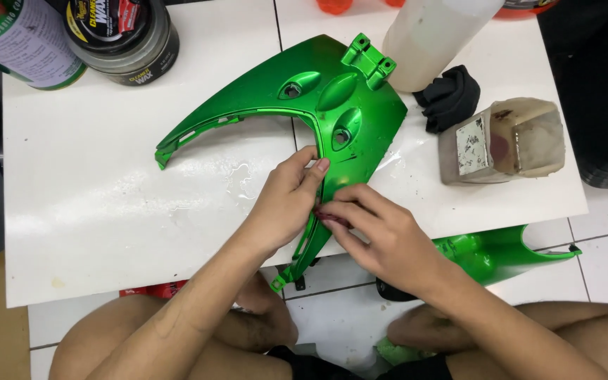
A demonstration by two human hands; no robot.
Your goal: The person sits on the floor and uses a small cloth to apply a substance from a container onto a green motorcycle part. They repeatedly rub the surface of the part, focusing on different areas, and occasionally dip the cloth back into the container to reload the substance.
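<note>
A glossy green, V-shaped plastic fairing panel [318, 105] lies on a white board [93, 204] on the floor. My left hand [286, 200] rests on the panel's lower arm, its fingers pressing the inner edge. My right hand [378, 236] meets it from the right, fingertips pinching something small and dark red against the same arm. The lower tip of the panel [281, 280] juts past the board's front edge. What the right fingers pinch is too small to name.
A round dark tin [124, 35] and a green can [26, 42] stand at the back left. A translucent bottle [438, 35], a black cloth [450, 97] and a cloudy square container [501, 141] sit at the right. A second green panel [494, 255] lies on the tiled floor. Wet patches mark the board.
</note>
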